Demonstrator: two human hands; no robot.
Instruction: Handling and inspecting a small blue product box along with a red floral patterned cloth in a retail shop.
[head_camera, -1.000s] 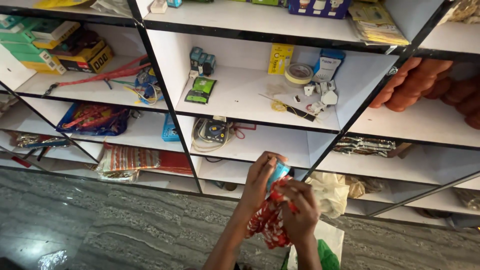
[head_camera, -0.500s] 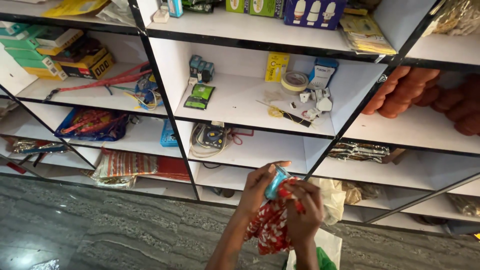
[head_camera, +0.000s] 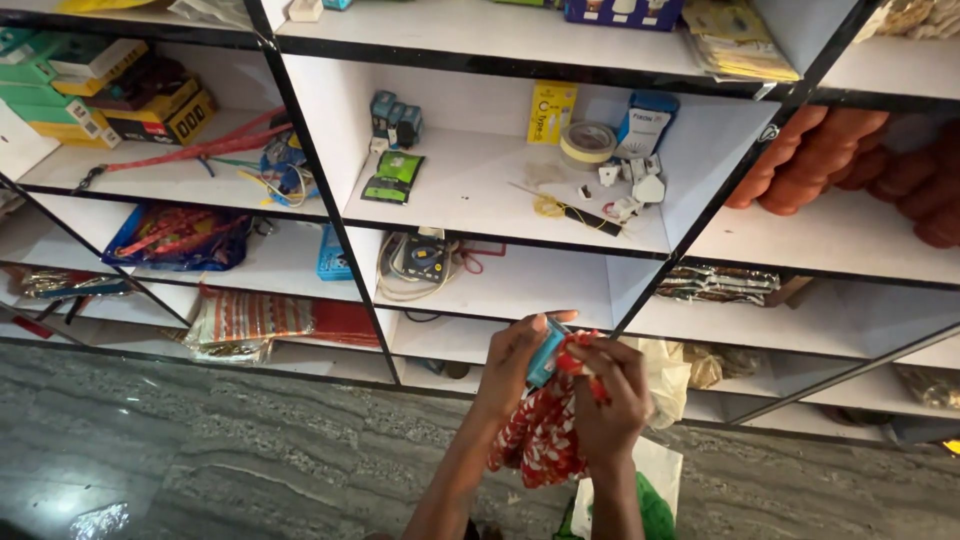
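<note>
My left hand (head_camera: 515, 362) and my right hand (head_camera: 608, 398) are raised together in front of the lower shelves. Between them they hold a red cloth with white dots (head_camera: 540, 440), which hangs down below the hands. A small light-blue object (head_camera: 547, 352) sits pinched between the fingers of both hands at the top of the cloth. Which hand bears most of the blue object I cannot tell. A white and green bag (head_camera: 650, 485) lies below my right forearm.
White shelving with black edges (head_camera: 330, 215) fills the view. It holds tape rolls (head_camera: 587, 143), plugs, small boxes, cables (head_camera: 420, 262), packets and stacked clay pots (head_camera: 840, 160) at the right. Grey stone floor (head_camera: 200, 450) lies below.
The hands have stayed together on the cloth and blue object, shifting slightly lower and rightward in view as the camera tilted.
</note>
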